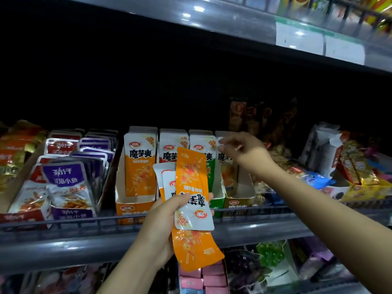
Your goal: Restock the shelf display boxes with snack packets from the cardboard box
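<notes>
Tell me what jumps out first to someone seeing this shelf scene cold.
First the fan of glossy orange-and-white snack packets at centre, gripped in the left hand in front of the grey metal shelf rail. Next, the right hand reaching to the tops of the packets standing in the gold cardboard display box, right of the orange display box. The shelf back above is dark.
</notes>
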### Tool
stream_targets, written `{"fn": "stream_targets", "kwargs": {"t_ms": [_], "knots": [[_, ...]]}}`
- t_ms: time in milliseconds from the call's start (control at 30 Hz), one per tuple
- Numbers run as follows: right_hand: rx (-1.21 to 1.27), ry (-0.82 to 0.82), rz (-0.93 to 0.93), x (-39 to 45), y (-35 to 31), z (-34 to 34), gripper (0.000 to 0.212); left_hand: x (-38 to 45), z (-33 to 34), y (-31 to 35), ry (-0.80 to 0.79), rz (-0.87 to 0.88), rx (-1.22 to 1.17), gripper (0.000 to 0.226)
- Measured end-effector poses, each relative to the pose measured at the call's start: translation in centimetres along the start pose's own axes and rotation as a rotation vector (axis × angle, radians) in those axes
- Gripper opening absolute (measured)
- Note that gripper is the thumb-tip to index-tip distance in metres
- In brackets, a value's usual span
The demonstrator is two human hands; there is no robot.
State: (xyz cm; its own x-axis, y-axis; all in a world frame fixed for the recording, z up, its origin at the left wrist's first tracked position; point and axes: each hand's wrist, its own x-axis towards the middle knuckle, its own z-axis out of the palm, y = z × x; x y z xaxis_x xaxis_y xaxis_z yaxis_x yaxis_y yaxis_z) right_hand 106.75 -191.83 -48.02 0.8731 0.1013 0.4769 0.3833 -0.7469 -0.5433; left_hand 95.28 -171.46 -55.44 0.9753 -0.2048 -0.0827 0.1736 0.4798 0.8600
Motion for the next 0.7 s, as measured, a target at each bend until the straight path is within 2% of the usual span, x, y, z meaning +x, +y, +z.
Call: {"fn": "stream_targets", "kwargs": {"t_ms": [33, 67, 133, 167, 200, 300, 367, 433, 467, 500, 567, 633, 700], "knots": [[0.116, -0.07, 0.054, -1.2, -1.2, -0.1, 0.015, 0.3, 0.7, -0.1, 0.071, 0.014, -0.109, 0.053], [0.177, -0.182, 0.105, -2.4, -2.2, -0.2, 0.023, 1.3, 1.1, 0.0, 0.075, -0.027, -0.098, 0.033], [0.183, -0.445, 0.173, -4.8, -3.8, -0.1, 0.049, 0.8, 1.1, -0.3, 0.055, 0.045, -0.036, 0.029], [0.2, -0.532, 0.183, -5.9, -4.4, 0.2, 0.054, 1.0, 1.2, -0.3, 0.08, 0.07, 0.0, 0.031], [0.262, -0.563, 0.186, -6.8, -4.7, 0.5, 0.05, 0.7, 1.4, -0.3, 0.072, 0.088, -0.007, 0.03], [0.509, -0.424, 0.263, -8.2, -5.0, 1.0, 0.022, 0.3, 1.6, -0.1, 0.051, 0.093, -0.022, 0.022], [0.581, -0.352, 0.313, -8.4, -4.7, 0.9, 0.018, 0.7, 0.8, 0.3, 0.036, 0.062, 0.009, 0.005], [0.578, -0.331, 0.346, -8.1, -4.3, 0.4, 0.02, 0.1, -1.0, 0.3, 0.007, 0.053, 0.029, 0.017], [0.558, -0.336, 0.361, -8.0, -4.1, 0.1, 0.023, 0.2, -1.2, 0.5, -0.012, 0.028, 0.046, 0.015], [0.549, -0.345, 0.38, -8.0, -3.8, -0.4, 0.026, 0.4, -1.2, 0.5, 0.008, 0.027, 0.084, 0.01], [0.567, -0.349, 0.415, -7.7, -3.8, -1.6, 0.03, 0.8, -0.6, 1.1, 0.104, 0.047, 0.082, 0.021], [0.533, -0.361, 0.387, -7.5, -3.7, -3.2, 0.03, 0.2, -0.9, 1.2, 0.11, 0.119, 0.076, 0.024], [0.501, -0.429, 0.353, -7.2, -3.7, -4.7, 0.035, 0.4, -1.1, 1.6, 0.084, 0.113, 0.034, 0.021]]}}
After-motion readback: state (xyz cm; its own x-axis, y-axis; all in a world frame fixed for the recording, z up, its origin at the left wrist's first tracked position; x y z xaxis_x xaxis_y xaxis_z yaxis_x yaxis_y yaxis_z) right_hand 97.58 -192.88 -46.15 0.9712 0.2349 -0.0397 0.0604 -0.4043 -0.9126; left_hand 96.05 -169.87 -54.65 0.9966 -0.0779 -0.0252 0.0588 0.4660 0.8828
